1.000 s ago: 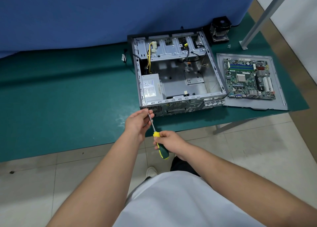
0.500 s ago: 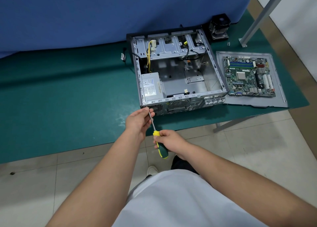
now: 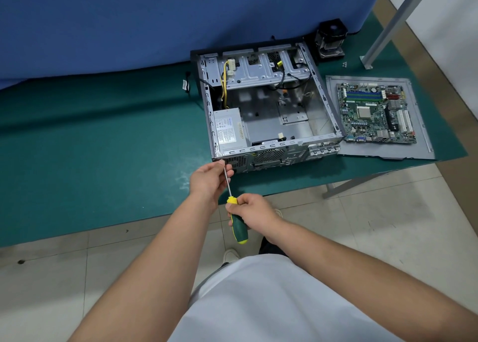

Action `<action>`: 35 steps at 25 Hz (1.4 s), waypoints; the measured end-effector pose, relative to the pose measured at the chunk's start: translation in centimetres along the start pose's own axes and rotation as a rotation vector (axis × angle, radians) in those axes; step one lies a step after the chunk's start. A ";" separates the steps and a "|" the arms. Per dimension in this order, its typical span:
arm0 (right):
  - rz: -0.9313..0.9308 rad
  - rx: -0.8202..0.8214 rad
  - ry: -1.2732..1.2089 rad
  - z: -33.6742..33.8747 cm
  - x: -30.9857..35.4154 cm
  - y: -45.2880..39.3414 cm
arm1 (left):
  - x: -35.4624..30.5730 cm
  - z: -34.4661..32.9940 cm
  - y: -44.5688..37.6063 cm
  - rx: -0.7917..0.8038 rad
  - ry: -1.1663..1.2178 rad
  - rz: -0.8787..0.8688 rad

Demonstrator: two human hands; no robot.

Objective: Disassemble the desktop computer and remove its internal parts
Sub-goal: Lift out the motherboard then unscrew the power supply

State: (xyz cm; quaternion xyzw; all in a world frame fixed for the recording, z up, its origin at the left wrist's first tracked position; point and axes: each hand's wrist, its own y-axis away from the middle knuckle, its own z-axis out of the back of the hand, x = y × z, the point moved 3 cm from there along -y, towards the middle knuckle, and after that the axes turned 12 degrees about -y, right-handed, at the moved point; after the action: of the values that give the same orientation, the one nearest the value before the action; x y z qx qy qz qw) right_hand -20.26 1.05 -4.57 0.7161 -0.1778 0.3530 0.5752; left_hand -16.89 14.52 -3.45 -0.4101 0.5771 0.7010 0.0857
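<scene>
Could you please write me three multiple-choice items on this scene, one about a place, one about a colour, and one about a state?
1. Where does the motherboard lie?
A. inside the case
B. on a metal panel right of the case
C. on the floor

2. What colour is the screwdriver handle?
A. red and black
B. all blue
C. green and yellow

3. What does the right hand do?
A. grips the screwdriver handle
B. lies flat on the mat
C. holds the motherboard

Answers: 1 B, the board rests on the panel beside the case. 2 C, a green grip with yellow ends. 3 A, its fingers curl round the handle while the left hand steadies the shaft.
</scene>
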 end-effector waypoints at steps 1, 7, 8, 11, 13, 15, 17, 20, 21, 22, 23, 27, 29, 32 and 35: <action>-0.001 -0.009 0.001 -0.2 -0.1 0.0 | 0.0 0.1 0.1 0.010 -0.030 -0.006; 0.099 -0.220 0.347 -0.5 0.4 -0.1 | 0.7 0.8 0.7 0.014 -0.267 -0.040; 0.123 -0.247 0.387 -0.6 0.6 -0.1 | 0.8 0.9 0.8 0.015 -0.283 -0.045; 0.141 -0.271 0.431 -1.0 1.0 -0.1 | 0.8 0.9 0.9 0.021 -0.305 -0.056; 0.084 -0.199 0.354 -1.2 1.0 0.0 | 0.7 0.9 1.0 0.020 -0.284 -0.056; -0.023 -0.060 0.076 -1.4 0.8 0.5 | 0.7 0.9 1.1 0.053 -0.233 -0.049; -0.145 0.092 -0.212 -1.6 0.5 1.4 | 0.7 1.2 1.2 0.090 -0.181 -0.035; -0.249 0.227 -0.410 -1.8 0.2 2.4 | 0.6 1.4 1.3 0.146 -0.156 -0.021; -0.263 0.237 -0.447 -1.8 0.0 2.5 | 0.4 1.3 1.4 0.161 -0.152 -0.022; -0.257 0.231 -0.455 -1.7 0.0 2.6 | 0.3 1.2 1.3 0.176 -0.137 -0.018; -0.223 0.207 -0.414 -1.5 0.0 2.6 | 0.2 1.1 1.3 0.191 -0.121 -0.004; -0.013 0.074 -0.072 -1.3 0.3 2.4 | 0.3 1.2 1.4 0.167 -0.334 0.009; 0.059 -0.010 0.071 -1.1 0.4 2.0 | 0.7 1.2 1.4 0.086 -0.401 -0.025; -0.047 0.086 -0.144 -1.6 0.2 2.1 | 0.7 1.1 1.4 0.063 -0.325 -0.033; -0.219 0.264 -0.420 -2.0 -0.1 2.8 | 0.6 1.3 1.6 0.135 -0.223 0.006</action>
State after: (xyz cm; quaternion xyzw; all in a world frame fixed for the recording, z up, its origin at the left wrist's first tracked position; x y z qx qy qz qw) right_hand -22.73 2.12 -2.50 0.8574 -0.1670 0.1524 0.4624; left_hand -18.87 14.89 -2.66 -0.3212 0.6111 0.7021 0.1745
